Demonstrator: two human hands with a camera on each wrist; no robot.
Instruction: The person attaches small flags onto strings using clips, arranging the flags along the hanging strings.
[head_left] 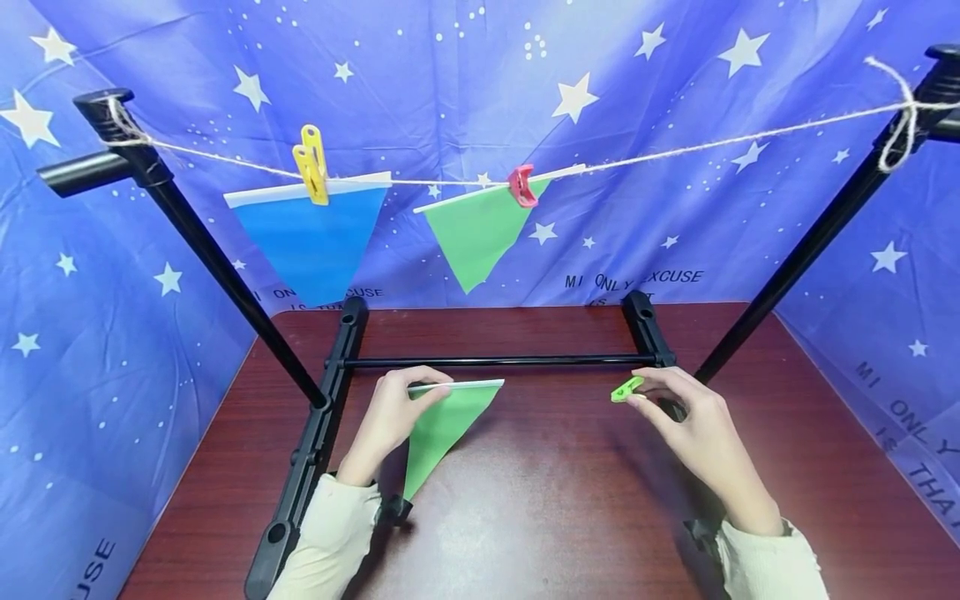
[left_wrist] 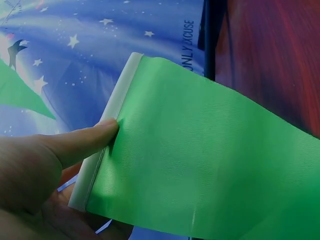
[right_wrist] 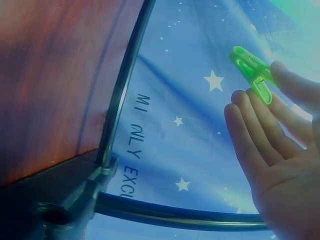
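Observation:
My left hand (head_left: 397, 408) pinches a green pennant flag (head_left: 448, 423) by its white top edge, thumb on the near face, over the left part of the table. The flag hangs point down, and in the left wrist view its green cloth (left_wrist: 190, 145) spreads away from the thumb. On the right, my right hand (head_left: 690, 412) holds a bright green clothespin (head_left: 627, 388) between thumb and fingertips. The right wrist view shows this clothespin (right_wrist: 252, 74) at the thumb tip, the other fingers extended. Both hands are below the string (head_left: 675, 150).
A yellow clothespin (head_left: 311, 167) holds a blue pennant (head_left: 311, 242) on the string; a red clothespin (head_left: 522, 186) holds another green pennant (head_left: 480, 229). Black stand posts (head_left: 225, 267) carry the string's ends. A low black crossbar (head_left: 495, 362) spans the table (head_left: 525, 517) behind the hands.

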